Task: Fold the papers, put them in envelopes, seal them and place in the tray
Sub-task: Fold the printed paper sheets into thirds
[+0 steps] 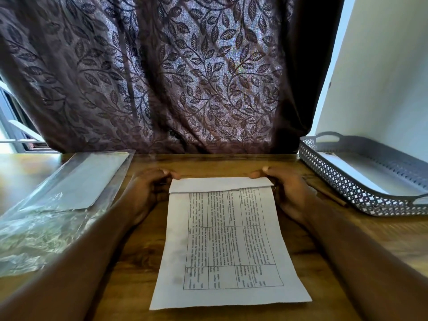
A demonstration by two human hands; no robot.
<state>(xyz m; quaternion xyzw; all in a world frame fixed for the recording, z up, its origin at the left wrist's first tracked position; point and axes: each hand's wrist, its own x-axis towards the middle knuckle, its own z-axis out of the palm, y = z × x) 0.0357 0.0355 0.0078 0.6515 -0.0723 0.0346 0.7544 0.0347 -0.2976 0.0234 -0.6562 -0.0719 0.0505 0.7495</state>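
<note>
A printed sheet of paper (228,249) with a table of text lies lengthwise on the wooden table in front of me. Its far edge is turned over toward me in a narrow flap. My left hand (148,188) pinches the flap's left corner and my right hand (286,188) pinches its right corner. A clear plastic sleeve holding white envelopes (76,179) lies at the left. A grey perforated tray (361,188) with handles stands at the right, with a white envelope lying flat inside it.
A dark leaf-patterned curtain (162,77) hangs right behind the table's far edge. A white wall rises behind the tray. A thin brown stick lies beside the tray's near-left side. A window frame shows at far left.
</note>
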